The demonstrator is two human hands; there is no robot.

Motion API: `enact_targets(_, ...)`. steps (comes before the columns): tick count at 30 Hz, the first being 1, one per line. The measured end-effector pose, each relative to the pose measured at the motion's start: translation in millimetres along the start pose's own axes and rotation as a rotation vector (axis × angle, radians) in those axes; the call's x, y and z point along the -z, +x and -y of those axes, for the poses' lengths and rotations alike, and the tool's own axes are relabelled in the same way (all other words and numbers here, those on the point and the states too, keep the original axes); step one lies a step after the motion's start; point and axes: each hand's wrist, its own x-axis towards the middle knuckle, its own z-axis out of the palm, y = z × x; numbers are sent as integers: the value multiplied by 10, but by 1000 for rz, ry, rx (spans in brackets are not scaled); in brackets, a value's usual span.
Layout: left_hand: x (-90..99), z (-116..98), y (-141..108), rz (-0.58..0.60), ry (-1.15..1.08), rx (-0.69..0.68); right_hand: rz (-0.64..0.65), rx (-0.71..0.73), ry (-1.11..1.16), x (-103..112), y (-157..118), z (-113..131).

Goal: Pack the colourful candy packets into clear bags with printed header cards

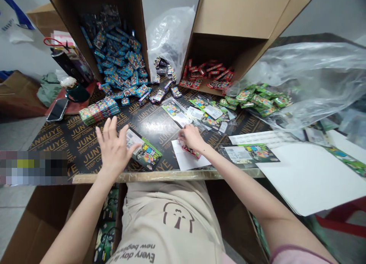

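My left hand is raised over the table with its fingers spread and nothing in them. Just right of it lies a flat printed packet, green and black with a pale label. My right hand has its fingers bent together on a small red box, which lies over a white sheet of paper. The hand hides part of the box. Close to the left hand, a stack of small multicoloured boxes stands on the table. Beyond the right hand lie several green and black packets in clear film.
Small blue boxes spill from a tall carton. Purple-black boxes lie beside a clear bag, red boxes in another carton, green ones by plastic film. White sheets overhang the right edge. A phone lies left.
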Motion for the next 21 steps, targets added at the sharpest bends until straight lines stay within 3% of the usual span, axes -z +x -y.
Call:
enact_targets(2, -76, 20, -21, 232, 18, -122, 45, -16, -66, -115, -26, -81)
enact_targets(6, -403, 37, -60, 786, -30, -320, -24, 24, 1, -237, -75, -92)
enact_targets(9, -588, 48, -42, 933, -17, -353, -37, 63, 80, -285, -109, -91)
enact_targets(12, -593, 42, 42, 890, -50, -329, -38, 74, 128, -315, -132, -125)
enact_targets(14, -499, 31, 127, 792, -183, -241, -47, 68, 169, -318, -134, -167)
enact_targets(19, -184, -15, 281, 204, -611, 60, -45, 50, 297, -244, -94, -271)
enact_targets(21, -146, -39, 270, 97, -707, 98, -68, 34, 394, -167, -72, -255)
